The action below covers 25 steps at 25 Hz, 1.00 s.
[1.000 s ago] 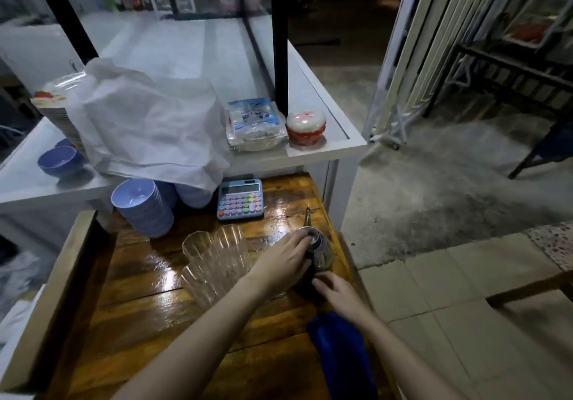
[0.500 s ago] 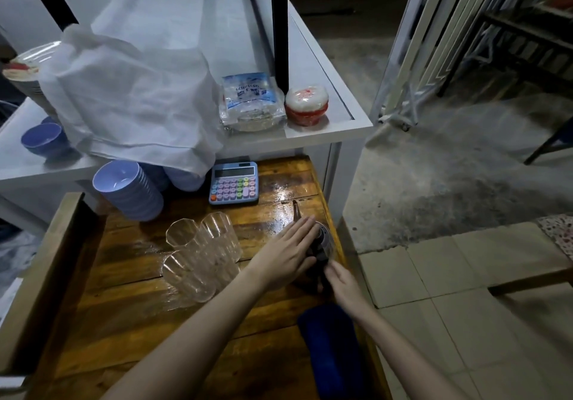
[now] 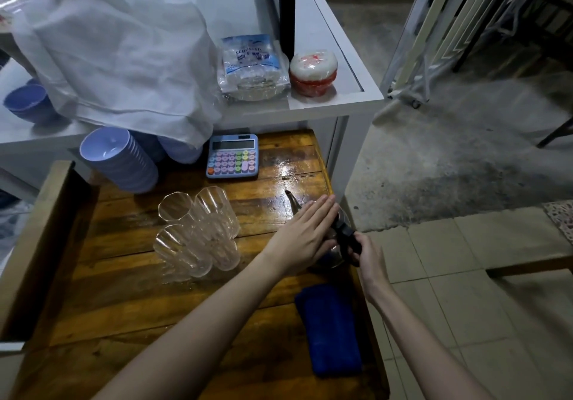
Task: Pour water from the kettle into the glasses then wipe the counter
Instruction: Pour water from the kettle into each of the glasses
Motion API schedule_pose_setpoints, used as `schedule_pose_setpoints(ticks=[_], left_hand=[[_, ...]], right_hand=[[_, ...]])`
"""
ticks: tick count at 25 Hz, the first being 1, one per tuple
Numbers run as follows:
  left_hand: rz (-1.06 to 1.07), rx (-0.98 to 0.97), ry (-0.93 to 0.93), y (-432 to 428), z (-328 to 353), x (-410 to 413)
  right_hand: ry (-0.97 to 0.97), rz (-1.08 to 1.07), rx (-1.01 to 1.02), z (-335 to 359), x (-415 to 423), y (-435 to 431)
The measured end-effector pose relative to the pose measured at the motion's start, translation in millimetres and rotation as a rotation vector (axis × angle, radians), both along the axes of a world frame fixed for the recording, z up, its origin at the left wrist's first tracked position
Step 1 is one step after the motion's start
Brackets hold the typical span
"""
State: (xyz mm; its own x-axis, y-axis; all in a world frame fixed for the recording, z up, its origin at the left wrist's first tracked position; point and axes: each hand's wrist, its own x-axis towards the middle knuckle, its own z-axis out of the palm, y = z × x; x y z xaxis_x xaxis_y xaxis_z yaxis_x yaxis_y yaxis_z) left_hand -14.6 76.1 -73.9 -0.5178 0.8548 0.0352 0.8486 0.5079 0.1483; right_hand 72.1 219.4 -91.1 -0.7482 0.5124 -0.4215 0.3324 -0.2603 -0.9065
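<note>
A small metal kettle (image 3: 329,258) with a thin spout and a black handle stands near the right edge of the wet wooden counter (image 3: 124,300). My left hand (image 3: 305,235) lies flat on top of it, fingers straight, hiding most of the lid and body. My right hand (image 3: 366,252) is closed around the black handle. Several clear ribbed glasses (image 3: 198,232) stand bunched together left of the kettle. A folded blue cloth (image 3: 331,328) lies on the counter close to me, under my right forearm.
A pastel calculator (image 3: 232,156) and stacked purple bowls (image 3: 119,159) sit at the counter's far side. Above them, a white shelf (image 3: 341,102) carries a white cloth, a plastic packet and a red-and-white tub. A raised wooden rim borders the counter's left. Floor drops off right.
My left hand has flattened on the kettle's top. My right hand has moved up from the counter and closed on the black handle. The view has tilted down and closer.
</note>
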Motion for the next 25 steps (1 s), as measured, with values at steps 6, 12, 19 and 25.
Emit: schedule_pose_setpoints(ticks=[6,12,19,25], left_hand=[[0.035,0.026,-0.037,-15,16,10],[0.147,0.129,-0.020,-33,45,22],[0.266,0.263,-0.050,-61,63,35],[0.305,0.356,-0.057,-78,65,44]], right_hand=[[0.033,0.016,0.048,20,3,-7],[0.080,0.150,0.110,53,3,-19],[0.093,0.320,0.181,83,-1,-38],[0.080,0.419,0.269,99,-3,-49]])
